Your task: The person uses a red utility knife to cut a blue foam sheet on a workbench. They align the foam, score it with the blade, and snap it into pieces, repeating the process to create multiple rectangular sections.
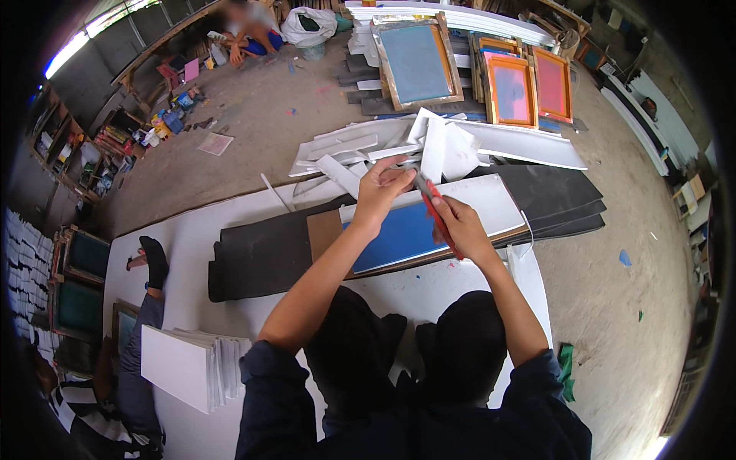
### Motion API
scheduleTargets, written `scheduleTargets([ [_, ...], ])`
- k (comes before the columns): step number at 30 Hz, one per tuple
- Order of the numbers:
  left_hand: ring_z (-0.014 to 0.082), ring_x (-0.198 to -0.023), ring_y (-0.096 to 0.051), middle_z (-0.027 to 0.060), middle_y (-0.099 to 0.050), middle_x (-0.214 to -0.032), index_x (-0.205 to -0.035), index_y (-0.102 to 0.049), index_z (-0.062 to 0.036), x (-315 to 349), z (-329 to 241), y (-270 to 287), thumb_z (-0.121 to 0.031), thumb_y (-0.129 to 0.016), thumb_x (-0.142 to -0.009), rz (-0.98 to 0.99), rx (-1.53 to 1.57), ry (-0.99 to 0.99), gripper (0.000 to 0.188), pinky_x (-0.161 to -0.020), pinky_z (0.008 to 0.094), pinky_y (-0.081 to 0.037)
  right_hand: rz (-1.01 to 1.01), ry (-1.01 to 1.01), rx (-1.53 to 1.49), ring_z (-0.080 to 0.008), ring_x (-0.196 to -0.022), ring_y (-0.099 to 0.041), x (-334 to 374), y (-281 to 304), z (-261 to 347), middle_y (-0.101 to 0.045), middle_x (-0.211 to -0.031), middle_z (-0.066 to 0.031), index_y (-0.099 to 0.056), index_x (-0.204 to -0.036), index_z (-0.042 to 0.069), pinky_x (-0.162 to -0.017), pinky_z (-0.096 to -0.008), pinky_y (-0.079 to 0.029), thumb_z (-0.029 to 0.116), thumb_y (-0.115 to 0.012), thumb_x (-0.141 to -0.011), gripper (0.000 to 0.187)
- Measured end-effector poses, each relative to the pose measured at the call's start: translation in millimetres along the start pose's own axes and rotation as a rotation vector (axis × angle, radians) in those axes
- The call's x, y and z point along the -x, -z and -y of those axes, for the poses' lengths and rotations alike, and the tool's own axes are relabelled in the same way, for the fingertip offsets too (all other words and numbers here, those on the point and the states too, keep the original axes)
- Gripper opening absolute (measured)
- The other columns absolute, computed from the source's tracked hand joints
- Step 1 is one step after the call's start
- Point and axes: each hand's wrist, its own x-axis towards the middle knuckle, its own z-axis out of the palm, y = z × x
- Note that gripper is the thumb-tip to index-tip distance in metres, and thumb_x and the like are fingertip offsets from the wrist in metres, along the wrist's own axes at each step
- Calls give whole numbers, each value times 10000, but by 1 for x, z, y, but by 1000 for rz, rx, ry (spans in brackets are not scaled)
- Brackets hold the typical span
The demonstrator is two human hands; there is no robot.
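My right hand grips a red utility knife with its blade end pointing up and left. The fingers of my left hand pinch the knife's blade end at the tip. Both hands hover over a white board that lies on a blue sheet and a brown backing board. These rest on black foam sheets spread over a large white sheet on the floor. My knees show below my arms.
A pile of white offcut strips lies beyond the boards. Wooden screen frames lean at the back. A stack of white boards sits at lower left beside another person's leg. More people sit far back left.
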Motion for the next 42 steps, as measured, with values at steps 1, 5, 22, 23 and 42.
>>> scheduleTargets([
  [1,164,-968,-551,89,-580,-1011,-1142,-511,-4,-7,9,1,-240,-629,-830,-5,-36,23,408,-878,298,-448,-18,46,38,-159,-485,-572,-3,5,-6,-558,-543,-97,-550,-821,-18,-501,-278,-443,318,-462,-918,360],
  [5,219,-1058,-510,127,-543,-1098,-1142,-479,3,-32,49,17,-405,-570,-847,5,-432,70,512,-918,342,-406,-159,49,-4,-224,-613,-643,-16,39,-50,-594,-697,-153,-446,-1026,-42,-566,-314,-509,140,-449,-905,218],
  [22,320,-1162,-318,129,-360,-1225,-1269,-401,-101,-53,300,-30,-232,-564,-835,-122,-1486,-211,482,-1016,515,-193,38,-332,455,-461,-725,-576,-89,34,-264,-569,-733,-309,-324,-959,-27,-606,-504,-490,104,-411,-877,178],
  [23,327,-1161,-311,136,-337,-1244,-1298,-371,-100,-53,299,-30,-240,-536,-855,-121,-1530,-196,493,-1016,517,-185,69,-332,481,-460,-723,-577,-96,33,-259,-571,-731,-305,-324,-959,-26,-604,-502,-491,104,-410,-877,176],
  [42,272,-1345,-175,76,-267,-1430,-1376,-292,-140,-61,303,-32,-276,-360,-922,-44,-1600,-83,479,-1056,563,-65,183,-282,822,-403,-754,-618,-135,11,-260,-621,-736,-232,-476,-946,-20,-701,-468,-487,201,-382,-905,245],
])
